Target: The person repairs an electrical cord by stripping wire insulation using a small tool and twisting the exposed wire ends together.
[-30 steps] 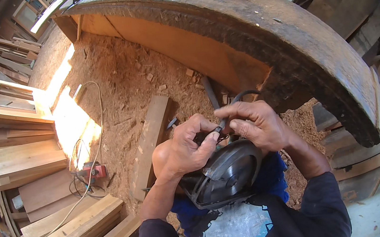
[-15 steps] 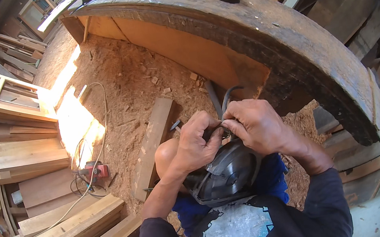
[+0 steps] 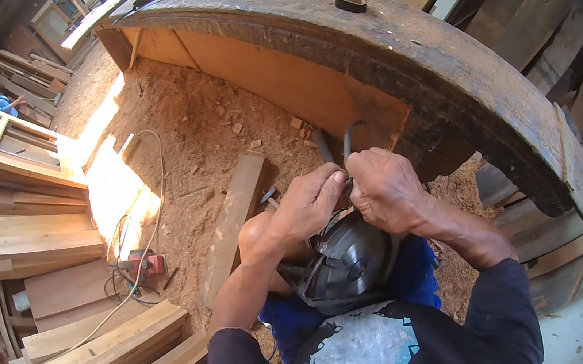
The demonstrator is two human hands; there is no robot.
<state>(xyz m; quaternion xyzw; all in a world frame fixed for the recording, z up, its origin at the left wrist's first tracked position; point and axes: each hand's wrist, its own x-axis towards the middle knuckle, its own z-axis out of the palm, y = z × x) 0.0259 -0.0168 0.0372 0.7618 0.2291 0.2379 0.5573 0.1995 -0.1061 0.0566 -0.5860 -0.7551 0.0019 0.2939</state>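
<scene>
A black power tool with a round disc (image 3: 354, 266), which looks like a circular saw, rests in my lap. Over its far end my two hands meet, nearly touching. My left hand (image 3: 316, 197) is closed, its thumb laid along the top of a pinch. Beside it, my right hand (image 3: 389, 187) is curled into a fist around a dark cord (image 3: 352, 131), whose bent end arches out past the knuckles. What the left fingers pinch is mostly hidden; it seems to be the same cord. Just beyond lies a dark tube (image 3: 324, 147).
A large curved wooden piece (image 3: 390, 33) arches across the far side, carrying a dark ring (image 3: 350, 2). By my left knee lie a plank (image 3: 235, 226) and a hammer (image 3: 269, 195). Stacked boards (image 3: 101, 354), a red power tool (image 3: 146, 266) and a person in blue (image 3: 1, 104) are leftward.
My left hand has turned, its thumb now on top, and my right fingers have curled into a fist. The cord's bent end has shifted slightly. A person in blue now shows at the far left.
</scene>
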